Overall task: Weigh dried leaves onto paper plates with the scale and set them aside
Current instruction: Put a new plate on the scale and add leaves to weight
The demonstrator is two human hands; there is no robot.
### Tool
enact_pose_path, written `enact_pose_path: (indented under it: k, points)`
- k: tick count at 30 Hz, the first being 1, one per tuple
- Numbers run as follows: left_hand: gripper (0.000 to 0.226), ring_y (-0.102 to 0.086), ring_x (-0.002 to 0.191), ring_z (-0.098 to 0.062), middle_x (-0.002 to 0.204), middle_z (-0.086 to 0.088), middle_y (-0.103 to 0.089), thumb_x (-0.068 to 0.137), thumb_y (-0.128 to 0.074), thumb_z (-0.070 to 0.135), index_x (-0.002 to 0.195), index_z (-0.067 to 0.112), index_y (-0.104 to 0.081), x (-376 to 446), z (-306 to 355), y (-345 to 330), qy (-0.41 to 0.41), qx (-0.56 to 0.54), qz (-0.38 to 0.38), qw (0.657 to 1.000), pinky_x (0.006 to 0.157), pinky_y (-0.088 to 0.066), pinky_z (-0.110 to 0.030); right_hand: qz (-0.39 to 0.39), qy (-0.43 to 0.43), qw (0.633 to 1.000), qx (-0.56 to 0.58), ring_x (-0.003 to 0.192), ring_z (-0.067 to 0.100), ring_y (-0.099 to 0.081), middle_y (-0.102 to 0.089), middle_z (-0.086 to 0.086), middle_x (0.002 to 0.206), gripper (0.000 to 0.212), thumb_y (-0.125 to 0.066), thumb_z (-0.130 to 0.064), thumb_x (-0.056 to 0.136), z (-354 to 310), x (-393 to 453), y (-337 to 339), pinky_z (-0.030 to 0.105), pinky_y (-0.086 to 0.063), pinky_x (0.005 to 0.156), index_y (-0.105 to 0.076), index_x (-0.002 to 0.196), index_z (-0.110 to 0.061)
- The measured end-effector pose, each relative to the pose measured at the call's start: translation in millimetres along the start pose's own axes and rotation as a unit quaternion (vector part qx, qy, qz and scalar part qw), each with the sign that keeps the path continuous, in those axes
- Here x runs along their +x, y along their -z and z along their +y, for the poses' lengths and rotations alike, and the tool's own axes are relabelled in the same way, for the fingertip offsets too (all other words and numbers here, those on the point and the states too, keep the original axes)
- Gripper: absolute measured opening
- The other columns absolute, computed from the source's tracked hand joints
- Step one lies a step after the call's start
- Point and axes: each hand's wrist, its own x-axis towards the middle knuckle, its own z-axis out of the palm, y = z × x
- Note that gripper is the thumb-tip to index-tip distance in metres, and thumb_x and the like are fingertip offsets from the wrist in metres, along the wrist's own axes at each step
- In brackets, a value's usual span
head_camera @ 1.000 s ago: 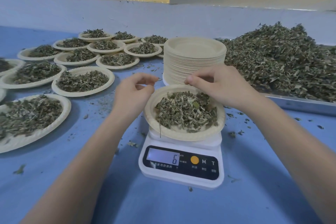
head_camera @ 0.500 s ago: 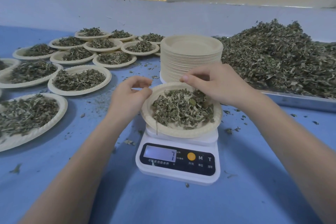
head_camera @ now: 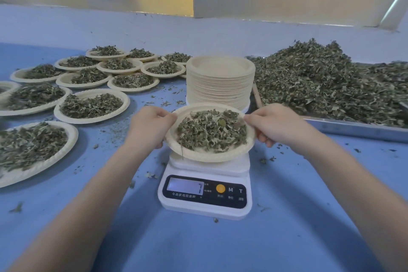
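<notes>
A round, ridged paper plate (head_camera: 212, 154) of crumbly dried leaves (head_camera: 212, 131) is pinched at opposite rims by the left hand (head_camera: 152, 127) and right hand (head_camera: 279, 125), over the glossy white scale (head_camera: 205, 192), where "7", "M" and "T" are displayed.

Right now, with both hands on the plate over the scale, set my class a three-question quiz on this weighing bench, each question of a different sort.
1. True or false: the left hand and the right hand each hold the rim of the plate of leaves over the scale.
2. Which digit does the scale's display show?
3. The stack of empty plates stands: A) left of the filled plates; B) behind the scale, beside the leaf pile; C) on the scale.

Key: 1 true; 2 seven; 3 B.
</notes>
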Motion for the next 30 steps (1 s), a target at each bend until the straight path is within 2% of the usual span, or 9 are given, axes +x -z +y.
enact_pose_path:
  k: [3, 7, 9, 13, 16, 18, 22, 26, 30]
  points:
    - [0.027, -0.026, 0.031, -0.014, 0.053, -0.007, -0.038, 0.093, -0.055, 0.018, 0.077, -0.003, -0.061, -0.8, 8.1, 16.8, -0.007, -0.045, 0.01, 0.999, 0.031, -0.024, -0.015, 0.022, 0.021, 0.997, 0.072, 0.039, 0.01, -0.046, -0.053, -0.002, 0.045, 0.029, -0.051, -0.027, 0.094, -14.0, -0.9, 0.8, 0.017, -0.04, 0.04, -0.072, 0.081, -0.011]
    - [0.015, -0.018, 0.037, -0.014, 0.061, -0.01, -0.027, 0.094, -0.054, 0.017, 0.08, 0.011, -0.052, -1.1, 10.8, 58.0, -0.02, -0.08, 0.032, 0.996, 0.035, -0.019, -0.017, -0.016, 0.04, 0.976, 0.215, 0.035, 0.004, -0.044, -0.052, -0.002, 0.043, 0.029, -0.056, -0.021, 0.094, -46.4, 9.8, -11.0, 0.014, -0.036, 0.036, -0.068, 0.074, -0.003]
    - [0.015, -0.022, 0.037, -0.015, 0.06, -0.013, -0.03, 0.094, -0.053, 0.017, 0.08, 0.011, -0.053, 3.1, 8.0, 82.1, -0.013, -0.073, 0.041, 0.996, 0.034, -0.021, -0.018, -0.044, 0.035, 0.958, 0.283, 0.037, 0.006, -0.045, -0.054, 0.002, 0.048, 0.026, -0.057, -0.015, 0.093, -68.1, 20.5, -22.5, 0.016, -0.036, 0.036, -0.068, 0.071, -0.004]
    - [0.031, -0.029, 0.025, -0.011, 0.033, -0.002, -0.039, 0.093, -0.058, 0.021, 0.071, 0.0, -0.059, 19.1, 0.0, 125.5, 0.024, -0.112, 0.079, 0.99, 0.031, -0.025, -0.013, -0.075, 0.04, 0.944, 0.319, 0.039, 0.011, -0.044, -0.051, 0.003, 0.044, 0.034, -0.055, -0.01, 0.093, -109.4, 45.9, -48.4, 0.019, -0.035, 0.038, -0.061, 0.059, -0.006]
    - [0.03, -0.031, 0.024, -0.01, 0.032, -0.001, -0.041, 0.091, -0.061, 0.026, 0.075, 0.002, -0.063, 36.5, -5.9, 150.2, 0.059, -0.147, 0.104, 0.982, 0.03, -0.025, -0.012, -0.09, 0.036, 0.94, 0.326, 0.045, 0.013, -0.045, -0.052, 0.007, 0.053, 0.027, -0.056, -0.012, 0.093, -138.6, 67.7, -63.8, 0.018, -0.039, 0.04, -0.062, 0.068, -0.004]
    - [0.03, -0.037, 0.026, -0.011, 0.035, -0.003, -0.046, 0.091, -0.061, 0.029, 0.074, 0.004, -0.064, 53.5, -7.3, 164.7, 0.083, -0.171, 0.125, 0.974, 0.03, -0.033, -0.016, -0.091, 0.026, 0.934, 0.346, 0.043, 0.012, -0.046, -0.053, 0.006, 0.054, 0.026, -0.057, -0.012, 0.093, -156.9, 84.7, -72.8, 0.019, -0.042, 0.042, -0.064, 0.07, -0.004]
    - [0.019, -0.055, 0.035, -0.009, 0.049, -0.006, -0.059, 0.091, -0.061, 0.02, 0.084, 0.003, -0.062, 94.8, -1.4, 181.2, 0.119, -0.273, 0.114, 0.948, 0.038, -0.049, -0.018, -0.052, -0.01, 0.914, 0.401, 0.042, 0.014, -0.046, -0.05, 0.0, 0.039, 0.027, -0.059, -0.012, 0.093, -187.9, 128.2, -89.4, 0.022, -0.044, 0.043, -0.061, 0.068, -0.003]
    - [0.007, -0.067, 0.05, -0.015, 0.061, -0.012, -0.068, 0.09, -0.058, 0.001, 0.09, -0.006, -0.06, 147.0, 9.3, 172.0, 0.12, -0.345, 0.067, 0.928, 0.046, -0.053, -0.018, 0.01, -0.084, 0.885, 0.458, 0.036, 0.015, -0.05, -0.053, 0.005, 0.045, 0.025, -0.056, -0.013, 0.095, -209.3, 182.4, -108.6, 0.028, -0.05, 0.047, -0.055, 0.074, 0.0]
    - [0.019, -0.07, 0.073, -0.019, 0.081, -0.018, -0.069, 0.084, -0.056, -0.013, 0.069, -0.008, -0.067, 205.7, 11.0, 141.1, 0.131, -0.371, 0.023, 0.919, 0.066, -0.059, -0.025, 0.084, -0.141, 0.855, 0.492, 0.044, 0.019, -0.057, -0.058, 0.01, 0.057, 0.017, -0.05, -0.01, 0.097, -222.5, 237.1, -126.1, 0.04, -0.058, 0.063, -0.054, 0.084, 0.0]
